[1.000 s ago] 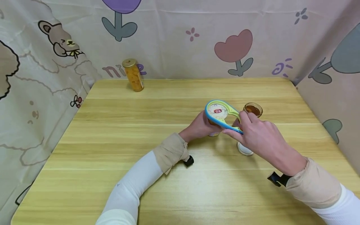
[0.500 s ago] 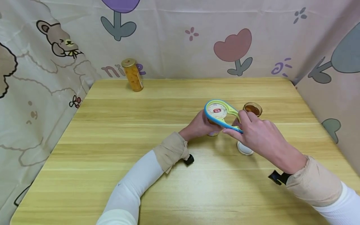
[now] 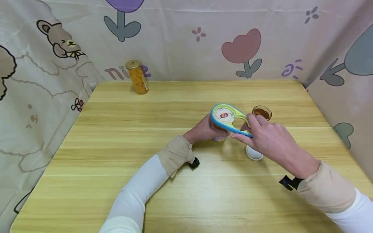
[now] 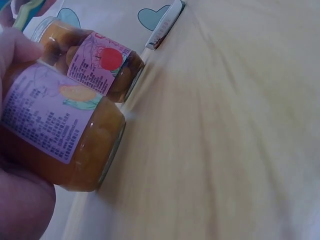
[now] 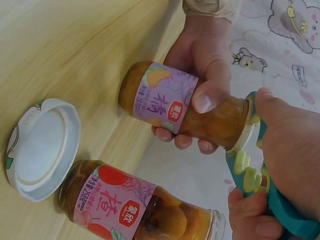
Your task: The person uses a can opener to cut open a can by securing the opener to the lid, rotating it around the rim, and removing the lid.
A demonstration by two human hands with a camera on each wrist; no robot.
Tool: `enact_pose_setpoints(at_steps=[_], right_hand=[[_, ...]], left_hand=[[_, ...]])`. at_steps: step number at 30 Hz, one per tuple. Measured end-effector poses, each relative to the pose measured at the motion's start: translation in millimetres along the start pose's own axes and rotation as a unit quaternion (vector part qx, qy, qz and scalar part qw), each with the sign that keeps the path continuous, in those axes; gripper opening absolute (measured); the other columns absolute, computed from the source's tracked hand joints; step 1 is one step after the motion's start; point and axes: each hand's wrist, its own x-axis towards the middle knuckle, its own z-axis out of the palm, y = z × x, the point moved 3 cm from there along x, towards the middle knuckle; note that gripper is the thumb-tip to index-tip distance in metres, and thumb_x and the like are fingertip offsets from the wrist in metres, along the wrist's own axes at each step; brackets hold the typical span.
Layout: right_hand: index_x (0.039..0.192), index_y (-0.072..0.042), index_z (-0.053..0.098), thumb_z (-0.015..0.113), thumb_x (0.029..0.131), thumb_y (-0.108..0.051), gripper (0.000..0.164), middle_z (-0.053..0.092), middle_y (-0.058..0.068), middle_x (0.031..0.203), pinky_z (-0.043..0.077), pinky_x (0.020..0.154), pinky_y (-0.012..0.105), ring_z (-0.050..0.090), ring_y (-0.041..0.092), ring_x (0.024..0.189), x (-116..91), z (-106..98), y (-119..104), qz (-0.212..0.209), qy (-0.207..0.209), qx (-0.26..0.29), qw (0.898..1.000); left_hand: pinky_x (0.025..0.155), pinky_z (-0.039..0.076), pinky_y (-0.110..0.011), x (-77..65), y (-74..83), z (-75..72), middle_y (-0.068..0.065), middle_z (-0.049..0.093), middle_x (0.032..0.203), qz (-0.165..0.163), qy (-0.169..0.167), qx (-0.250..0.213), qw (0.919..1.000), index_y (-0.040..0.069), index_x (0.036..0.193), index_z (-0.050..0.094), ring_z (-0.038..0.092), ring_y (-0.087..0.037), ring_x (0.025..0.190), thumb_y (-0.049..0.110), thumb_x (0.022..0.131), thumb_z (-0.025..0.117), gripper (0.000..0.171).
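My left hand [image 3: 202,131] grips a glass jar of orange fruit [image 5: 165,95] with a purple label round its body. A blue and lime-green jar opener [image 3: 228,128] encircles that jar's pale printed lid [image 3: 223,115]. The opener's handles are in my right hand [image 3: 272,139], fingers and thumb curled about them. In the right wrist view, its toothed inner edge [image 5: 242,162] sits at the lid's side. Just beyond my right fingers stands a lidless jar of dark fruit [image 5: 115,200] with a pink label. A white lid [image 5: 45,145] lies inside-up on the table beside it.
Another lidded jar of yellow fruit [image 3: 138,77] stands at the table's back left. Behind the wooden table [image 3: 163,106] hangs a printed cloth [image 3: 175,48] with flowers and a bear, which continues along both sides.
The held jar and the opener have shifted very slightly left, along with my left hand. Both hands keep their grips; the other jars and the loose lid stay put.
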Motion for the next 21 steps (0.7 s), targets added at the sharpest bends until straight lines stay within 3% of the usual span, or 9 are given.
enact_pose_setpoints(at_steps=[13, 21], right_hand=[[0.091, -0.007, 0.051, 0.05, 0.087, -0.067, 0.06, 0.044, 0.001, 0.067, 0.028, 0.031, 0.023, 0.03, 0.009, 0.04, -0.1, -1.7, 2.8, -0.006, -0.013, -0.005, 1.0], [0.091, -0.007, 0.051, 0.051, 0.087, -0.066, 0.059, 0.04, 0.0, 0.067, 0.025, 0.031, 0.022, 0.027, 0.009, 0.039, 1.1, -2.0, 3.9, -0.012, -0.02, -0.008, 1.0]], left_hand=[[0.098, 0.043, -0.032, 5.5, -4.8, -5.3, -0.023, 0.053, 0.124, 0.014, -0.062, -0.013, 0.9979, -0.002, 0.134, 0.041, 0.053, -0.019, 0.108, -0.005, 0.077, 0.071, 0.064], [0.1, 0.04, -0.031, 7.4, -5.9, -9.1, -0.019, 0.051, 0.126, 0.011, -0.086, -0.01, 0.9962, -0.001, 0.135, 0.039, 0.051, -0.018, 0.11, -0.005, 0.077, 0.072, 0.068]])
